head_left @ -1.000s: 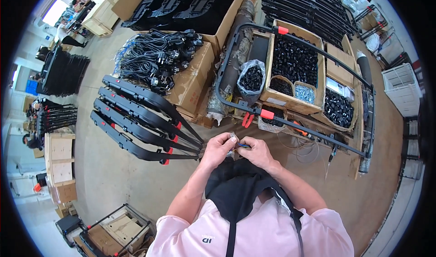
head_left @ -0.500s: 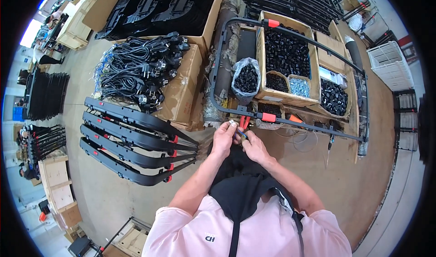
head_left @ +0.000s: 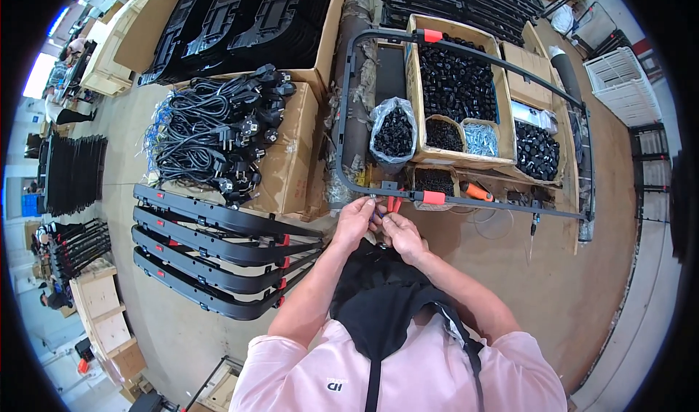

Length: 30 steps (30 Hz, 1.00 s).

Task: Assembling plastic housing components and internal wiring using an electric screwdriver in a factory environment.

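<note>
In front of my chest my two hands meet, just below the near bar of a black tubular frame [head_left: 495,202]. Thin coloured wires [head_left: 377,214], bluish where they show, run between the fingertips. My left hand [head_left: 354,222] is closed in a pinch on them. Close beside it, my right hand [head_left: 402,234] is also closed, with thumb and fingers on the wires. Their ends are mostly hidden by my fingers. A red forked piece [head_left: 394,203] sticks out at the frame's bar, just beyond my fingertips.
Bundled black power cables [head_left: 218,131] lie on a cardboard box [head_left: 291,157] at left. Several curved black parts [head_left: 211,226] stand below them. A wooden box [head_left: 416,91] of black fittings and screws lies beyond the frame bar, beside a plastic-lined tub [head_left: 393,131]. An orange-handled tool [head_left: 477,192] lies nearby.
My hands have drawn closer together around the wires. A small white piece that showed at my left fingertips is now hidden. The view has shifted slightly.
</note>
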Motion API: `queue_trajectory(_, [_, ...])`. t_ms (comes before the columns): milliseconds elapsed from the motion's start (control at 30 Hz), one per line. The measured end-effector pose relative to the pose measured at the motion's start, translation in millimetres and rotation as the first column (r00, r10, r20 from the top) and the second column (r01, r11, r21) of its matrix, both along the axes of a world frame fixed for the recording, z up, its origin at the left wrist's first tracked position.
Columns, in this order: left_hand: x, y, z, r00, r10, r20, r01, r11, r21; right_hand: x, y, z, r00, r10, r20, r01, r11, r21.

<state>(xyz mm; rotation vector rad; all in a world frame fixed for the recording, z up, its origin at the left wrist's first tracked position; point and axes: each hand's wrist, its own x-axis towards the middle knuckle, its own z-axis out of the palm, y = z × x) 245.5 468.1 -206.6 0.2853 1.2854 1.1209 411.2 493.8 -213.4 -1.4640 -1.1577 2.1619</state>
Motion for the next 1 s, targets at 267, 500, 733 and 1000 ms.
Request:
queue_trajectory(267, [-6.8, 6.4, -5.6, 1.0, -0.007, -0.01, 0.006, 0.996, -0.093, -9.9, 0.1, -12.4, 0.997, -0.007, -0.08, -0.001, 0.995, -0.095])
queue_trajectory(500, [2.1, 7.3, 6.3, 0.979, 0.03, -0.201, -0.062, 0.986, -0.154, -24.4, -0.3, 6.3, 0.997, -0.017, -0.072, 0.009, 0.994, -0.106])
queue_trajectory(733, [-2.8, -0.8, 57.5, 0.293, -0.02, -0.956, 0.202, 0.979, 0.041, -28.5, 10.8, -1.7, 0.99, -0.083, -0.117, 0.064, 0.985, -0.16])
queue_trajectory(1000, [11.9, -87.5, 2.0, 0.639, -0.155, -0.753, 0.194, 0.98, -0.037, -46.9, 28.6, 6.9, 0.927, -0.228, -0.299, 0.108, 0.923, -0.369])
